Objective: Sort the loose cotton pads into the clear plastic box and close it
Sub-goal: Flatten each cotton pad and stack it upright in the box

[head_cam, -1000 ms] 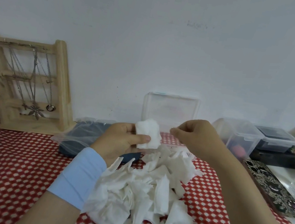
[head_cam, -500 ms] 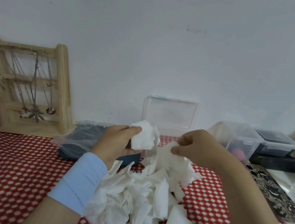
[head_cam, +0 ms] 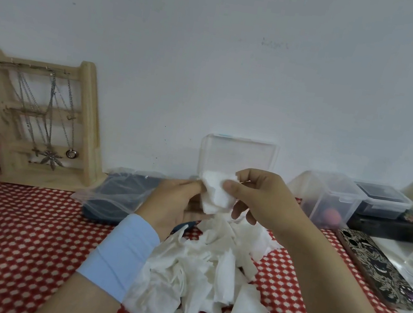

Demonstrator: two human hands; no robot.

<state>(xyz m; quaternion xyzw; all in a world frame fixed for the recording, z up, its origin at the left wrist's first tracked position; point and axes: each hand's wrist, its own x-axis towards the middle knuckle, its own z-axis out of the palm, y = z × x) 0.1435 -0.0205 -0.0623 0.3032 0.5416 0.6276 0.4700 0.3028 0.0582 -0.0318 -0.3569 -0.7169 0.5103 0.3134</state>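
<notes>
Head camera, and we're mid-sort, early on by the look of it. Both hands are up above the table, meeting on a little stack of pads. The left hand, with a blue cuff on its wrist, sits to the left of the stack. Its fingers are against the stack's left edge and underside, gripping it. The right hand is on the other side, thumb on the near face and fingers curled behind, pinching the same stack. So both hands are grasping, and neither is free.

Where's the rest? The big pile of loose pads lies on the red chequered cloth just below the hands. It's crumpled and overlapping, and it runs to the bottom edge of the picture. The clear box stands right behind the hands, near the wall, with its lid swung up and open. The hands hide its base, so I can't tell how much is inside.

My read is that this is the squaring-up step, with the edges being lined up before the stack goes in. The next move calls for a short carry forward and down into the open box. The stack should be laid flat so the pads don't fan out, and one hand then lets go to fetch more. There's plenty to do yet: that pile is large, and the lid can't close until it's gone.
</notes>
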